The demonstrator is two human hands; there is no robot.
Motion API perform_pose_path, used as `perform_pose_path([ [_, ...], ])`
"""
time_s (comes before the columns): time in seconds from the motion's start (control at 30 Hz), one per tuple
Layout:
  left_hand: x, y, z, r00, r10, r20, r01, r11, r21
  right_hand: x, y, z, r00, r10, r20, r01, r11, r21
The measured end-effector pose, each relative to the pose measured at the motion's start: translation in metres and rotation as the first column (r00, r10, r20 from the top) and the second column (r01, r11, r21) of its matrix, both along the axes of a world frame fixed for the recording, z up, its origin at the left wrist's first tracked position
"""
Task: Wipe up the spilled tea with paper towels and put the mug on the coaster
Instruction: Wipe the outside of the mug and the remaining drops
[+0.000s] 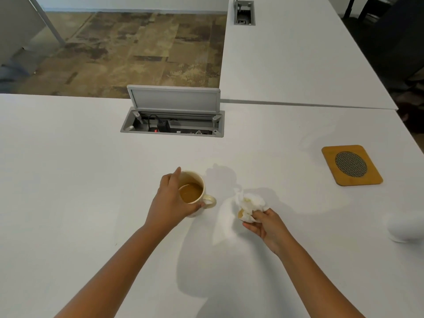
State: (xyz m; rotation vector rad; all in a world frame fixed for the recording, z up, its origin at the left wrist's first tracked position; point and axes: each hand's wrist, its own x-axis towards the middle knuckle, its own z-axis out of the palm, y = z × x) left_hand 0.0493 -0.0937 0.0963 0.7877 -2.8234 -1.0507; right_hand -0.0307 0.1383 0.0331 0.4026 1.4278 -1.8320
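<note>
We stand over a wide white table (68,180), which fills most of the view, and as far as we can see its surface near us shows no brown puddle; only shadows lie on it. We judge the wiping to be done or almost done, though a thin wet film would not show here. Set into the table farther off is a grey cable box (172,121) with its lid propped up and plugs inside. At the right edge, partly out of view, sits a white rounded thing (406,226) that may be the paper towel roll; it is too blurred to be certain.

The coaster (352,165), a wooden square with rounded corners and a round dark mesh centre, lies well apart to the right of the mug, and nothing stands on it. So the second half of the task is left: the mug has yet to go there.

The mug (191,191) is cream-coloured, upright, with its handle turned to the right, and holds milky brown tea to roughly half its depth. Our left hand (171,200) wraps around its near side, fingers and thumb curled on the wall. We cannot tell whether it is lifted or resting.

Our right hand (261,223) pinches a crumpled paper towel (250,204), white with tan stains, just right of the mug.
</note>
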Motion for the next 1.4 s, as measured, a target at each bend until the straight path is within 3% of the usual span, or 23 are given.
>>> perform_pose_path([
  [0.1, -0.002, 0.01, 0.022, 0.998, -0.066, -0.019, 0.066, 0.998, -0.017, 0.0, -0.012, 0.009, 0.998, 0.064, 0.029, -0.06, 0.992, -0.111],
  [0.2, -0.004, 0.019, 0.043, 0.992, -0.118, -0.035, 0.117, 0.993, -0.03, -0.002, -0.02, 0.018, 0.985, 0.03, 0.17, 0.018, 0.962, -0.274],
  [0.27, -0.006, 0.024, 0.055, 0.99, -0.133, -0.054, 0.132, 0.991, -0.031, -0.004, -0.022, 0.026, 0.977, 0.023, 0.212, 0.04, 0.957, -0.288],
  [0.33, -0.007, 0.028, 0.067, 0.987, -0.143, -0.075, 0.141, 0.989, -0.038, -0.002, -0.025, 0.033, 0.99, 0.1, 0.1, -0.084, 0.985, -0.154],
  [0.37, -0.008, 0.029, 0.071, 0.986, -0.146, -0.083, 0.143, 0.989, -0.041, 0.0, -0.026, 0.036, 0.98, 0.196, -0.043, -0.195, 0.981, 0.013],
  [0.43, -0.01, 0.031, 0.08, 0.984, -0.144, -0.1, 0.141, 0.989, -0.04, 0.003, -0.028, 0.042, 0.868, 0.403, -0.291, -0.303, 0.893, 0.334],
  [0.47, -0.012, 0.031, 0.083, 0.984, -0.141, -0.11, 0.138, 0.99, -0.039, 0.003, -0.028, 0.04, 0.831, 0.434, -0.348, -0.301, 0.877, 0.375],
  [0.7, -0.014, 0.039, 0.092, 0.981, -0.183, -0.063, 0.18, 0.982, -0.055, 0.003, -0.032, 0.048, 0.901, 0.238, -0.363, -0.133, 0.948, 0.29],
  [0.87, -0.014, 0.046, 0.088, 0.979, -0.201, -0.039, 0.199, 0.979, -0.052, 0.004, -0.028, 0.053, 0.944, 0.223, -0.244, -0.259, 0.958, -0.126],
  [1.0, -0.016, 0.047, 0.087, 0.983, -0.168, -0.07, 0.165, 0.985, -0.041, 0.006, -0.024, 0.057, 0.966, 0.164, -0.201, -0.217, 0.936, -0.278],
  [1.27, -0.028, 0.058, 0.102, 0.977, -0.083, -0.196, 0.06, 0.991, -0.119, 0.029, -0.028, 0.062, 0.979, 0.005, -0.203, -0.065, 0.954, -0.291],
  [1.4, -0.034, 0.061, 0.109, 0.975, -0.078, -0.209, 0.044, 0.986, -0.16, 0.037, -0.034, 0.066, 0.968, 0.03, -0.248, -0.101, 0.955, -0.279],
])
